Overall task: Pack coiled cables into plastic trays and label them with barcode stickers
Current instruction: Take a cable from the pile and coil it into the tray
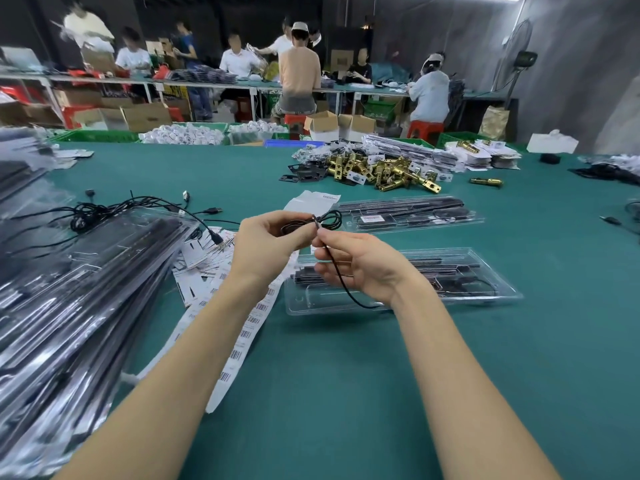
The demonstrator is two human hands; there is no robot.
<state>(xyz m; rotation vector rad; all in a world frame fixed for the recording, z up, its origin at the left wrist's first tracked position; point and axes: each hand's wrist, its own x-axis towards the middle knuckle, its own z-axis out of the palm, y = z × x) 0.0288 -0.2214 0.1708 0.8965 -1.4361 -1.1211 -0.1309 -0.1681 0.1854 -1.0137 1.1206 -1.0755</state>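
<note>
— Pinching what, exactly?
— Left hand [265,242] grips a small black cable coil [311,221] between curled fingers; right hand [360,268] pinches the cable's loose end at 3 o'clock of the coil, the tail running down under the palm.
— Trays?
— Two clear plastic trays on the green surface [346,393]: near tray [467,292] under the right hand, far tray [408,214] at 1 o'clock.
— Around?
— Barcode sticker strips [239,341] at 7 o'clock, loose cables [114,213] at 10, brass latches [384,169] at 1.
</note>
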